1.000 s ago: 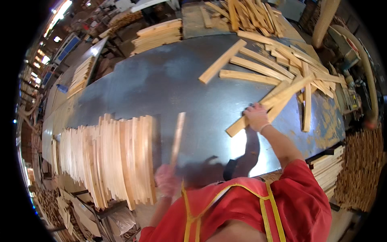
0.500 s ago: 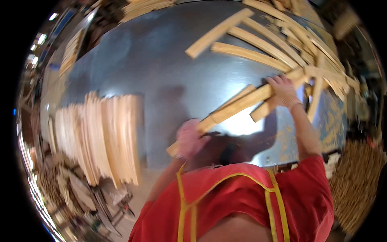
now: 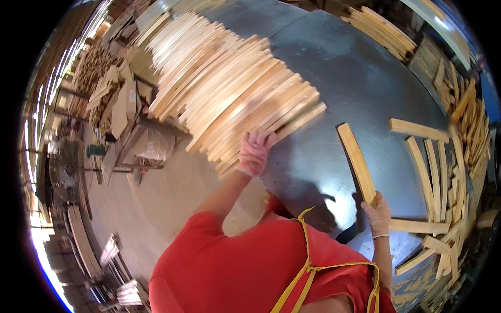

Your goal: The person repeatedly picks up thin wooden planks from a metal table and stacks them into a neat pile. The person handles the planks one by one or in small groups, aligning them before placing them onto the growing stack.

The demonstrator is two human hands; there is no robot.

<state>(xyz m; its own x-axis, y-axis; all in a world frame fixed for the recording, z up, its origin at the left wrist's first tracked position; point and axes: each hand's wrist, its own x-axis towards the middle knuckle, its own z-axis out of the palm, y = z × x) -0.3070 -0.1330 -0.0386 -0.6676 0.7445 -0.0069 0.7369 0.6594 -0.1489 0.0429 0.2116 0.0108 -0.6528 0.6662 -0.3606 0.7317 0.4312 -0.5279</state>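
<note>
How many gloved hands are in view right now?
2. The left hand is at the near edge of the row of wooden strips; the right hand grips one end of a single plank. No others show.

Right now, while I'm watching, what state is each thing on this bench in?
Held strip: gripped near one end by the right hand.
Left hand: fingertips at the side of the strip row.
Strip row: packed side by side, ends uneven.
Loose strips: scattered, some overlapping.
Benchtop: partly covered, dusty at lower right.
</note>
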